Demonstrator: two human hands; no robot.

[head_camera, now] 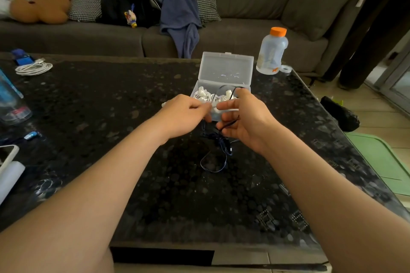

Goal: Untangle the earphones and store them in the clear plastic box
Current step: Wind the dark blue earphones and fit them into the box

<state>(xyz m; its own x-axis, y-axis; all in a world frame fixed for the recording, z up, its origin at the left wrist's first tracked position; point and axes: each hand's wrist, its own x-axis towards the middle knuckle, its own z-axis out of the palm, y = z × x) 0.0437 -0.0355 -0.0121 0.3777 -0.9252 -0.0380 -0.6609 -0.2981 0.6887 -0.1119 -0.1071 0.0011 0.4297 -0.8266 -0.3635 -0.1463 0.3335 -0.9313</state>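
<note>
The left hand [186,115] and right hand [244,122] each pinch the dark earphones [218,142], dangling on the near side of the open clear box [225,66], where tugging apart could tighten the knot.

Dim room; daylight from the right; edges bowed, slightly soft.

The box [226,66] blocks my way ahead, a bottle [272,51] near its right. Left, the table [106,104] gives room.
</note>
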